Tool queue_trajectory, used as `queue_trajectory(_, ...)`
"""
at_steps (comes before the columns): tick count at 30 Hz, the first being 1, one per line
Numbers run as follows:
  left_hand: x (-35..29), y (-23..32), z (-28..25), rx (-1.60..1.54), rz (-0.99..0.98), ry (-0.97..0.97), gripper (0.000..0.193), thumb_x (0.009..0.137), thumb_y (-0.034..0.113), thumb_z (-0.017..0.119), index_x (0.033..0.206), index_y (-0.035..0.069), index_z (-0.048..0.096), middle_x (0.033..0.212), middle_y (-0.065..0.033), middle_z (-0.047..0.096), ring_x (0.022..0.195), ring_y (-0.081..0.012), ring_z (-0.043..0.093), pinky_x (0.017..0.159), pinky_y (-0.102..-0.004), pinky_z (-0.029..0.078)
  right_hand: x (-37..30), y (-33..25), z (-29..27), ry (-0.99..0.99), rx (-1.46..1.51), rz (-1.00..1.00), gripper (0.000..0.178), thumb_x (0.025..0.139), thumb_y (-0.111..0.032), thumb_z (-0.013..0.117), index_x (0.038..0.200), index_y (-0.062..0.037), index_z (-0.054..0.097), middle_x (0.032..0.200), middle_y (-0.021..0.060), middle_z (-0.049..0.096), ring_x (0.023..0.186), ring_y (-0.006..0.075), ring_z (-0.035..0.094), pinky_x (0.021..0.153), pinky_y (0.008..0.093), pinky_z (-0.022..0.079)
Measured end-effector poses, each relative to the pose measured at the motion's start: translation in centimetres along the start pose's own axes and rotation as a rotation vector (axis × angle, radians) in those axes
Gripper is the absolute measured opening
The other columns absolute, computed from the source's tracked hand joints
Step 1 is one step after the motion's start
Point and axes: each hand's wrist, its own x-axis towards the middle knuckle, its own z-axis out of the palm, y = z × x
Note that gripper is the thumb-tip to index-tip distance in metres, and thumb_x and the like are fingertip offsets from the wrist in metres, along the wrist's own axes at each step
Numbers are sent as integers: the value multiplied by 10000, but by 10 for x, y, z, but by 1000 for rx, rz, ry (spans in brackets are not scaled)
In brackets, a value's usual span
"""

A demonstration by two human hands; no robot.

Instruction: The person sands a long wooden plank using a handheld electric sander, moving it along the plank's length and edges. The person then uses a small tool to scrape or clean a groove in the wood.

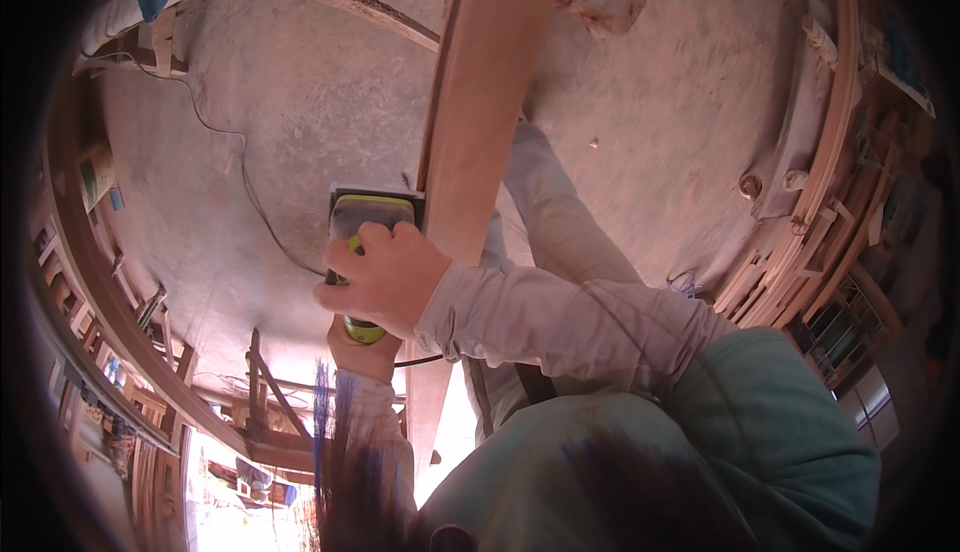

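The right hand (pixel 388 274) is gripping the green-and-grey, square-padded power sander (pixel 370 212) from above; the left hand (pixel 362 356) is grasping its rear end, fingers partly hidden. The sander is resting against the left edge of the long, flat, reddish-brown wooden board (pixel 485 82).

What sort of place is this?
Most likely a woodworking shop: the right hand grips what looks like a corded power sander at the edge of a long wooden board, and lengths of timber are piled off to the right.
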Motion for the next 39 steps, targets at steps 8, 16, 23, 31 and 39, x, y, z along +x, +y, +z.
queue_trajectory(8,17,26,20,-134,8,-8,602,648,51,850,1180,-21,576,1057,-74,670,944,-150,652,806,-289,527,11,17,-19,-9,-21,17,268,710,-241,671,965,-301,618,1076,36,526,815,239,550,603,360,435)
queue_trajectory(16,10,9,13,-32,79,-26,448,806,19,694,1229,-42,560,1178,-109,654,1026,-182,634,861,-297,510,9,15,-20,-58,36,41,272,711,-249,679,972,-300,622,1089,39,530,832,250,565,608,370,448)
queue_trajectory(23,14,33,16,21,-1,-60,516,792,60,756,1251,-44,544,1209,-108,639,1060,-180,626,897,-301,506,13,24,-31,-65,51,44,263,712,-258,681,964,-304,619,1070,30,529,836,255,565,611,376,448)
queue_trajectory(31,18,32,20,10,2,-30,593,736,54,802,1262,-37,543,1218,-118,635,1062,-186,633,902,-304,507,17,29,-34,-110,64,35,255,724,-255,675,970,-288,617,1089,37,519,856,267,570,632,388,452)
queue_trajectory(39,6,-5,3,69,26,30,559,718,81,823,1213,-16,582,1145,-103,670,1035,-175,645,856,-307,520,14,8,-11,-175,138,46,266,751,-230,665,1014,-245,635,1108,71,520,885,282,581,669,423,485)
